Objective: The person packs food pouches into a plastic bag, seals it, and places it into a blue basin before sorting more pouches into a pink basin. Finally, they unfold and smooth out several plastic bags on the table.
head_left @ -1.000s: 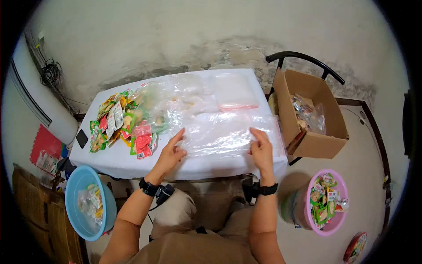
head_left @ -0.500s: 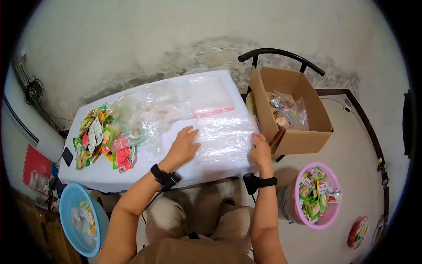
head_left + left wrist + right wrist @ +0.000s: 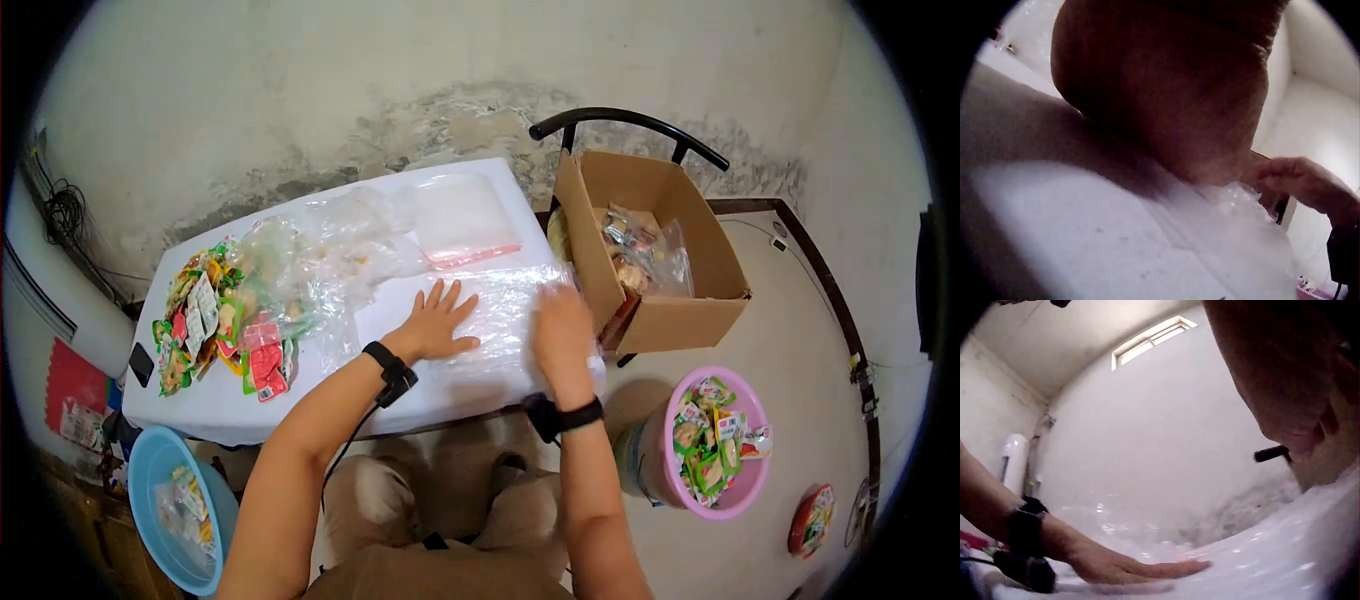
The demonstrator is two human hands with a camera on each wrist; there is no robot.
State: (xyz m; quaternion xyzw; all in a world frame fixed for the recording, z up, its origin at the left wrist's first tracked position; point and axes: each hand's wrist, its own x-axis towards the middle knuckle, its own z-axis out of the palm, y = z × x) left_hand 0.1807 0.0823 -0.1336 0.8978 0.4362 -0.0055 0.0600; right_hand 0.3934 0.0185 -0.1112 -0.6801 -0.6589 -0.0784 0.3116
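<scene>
Clear, shiny plastic [image 3: 505, 325], seemingly a flat bag, lies spread at the front right of the table over a white sheet [image 3: 385, 313]. My left hand [image 3: 438, 322] rests palm down on its left part, fingers straight and spread. Over the right end is my right hand [image 3: 563, 335], blurred in the head view. In the right wrist view the right hand [image 3: 1297, 406] hangs above the plastic with loosely bent fingers and nothing seen in them. Behind the plastic sits a flat stack of clear bags [image 3: 465, 215] with a red edge.
Colourful snack packets [image 3: 200, 315] are heaped at the table's left, beside filled clear bags [image 3: 340, 245]. A phone [image 3: 141, 365] lies near the left edge. An open cardboard box [image 3: 690, 325] is at the right, a pink bucket [image 3: 762, 480] and a blue basin [image 3: 140, 520] below.
Both hands come down onto the plastic from above. The left hand flattens with fingers spread, and the right hand shifts left and away from the body. The head view has turned right.
</scene>
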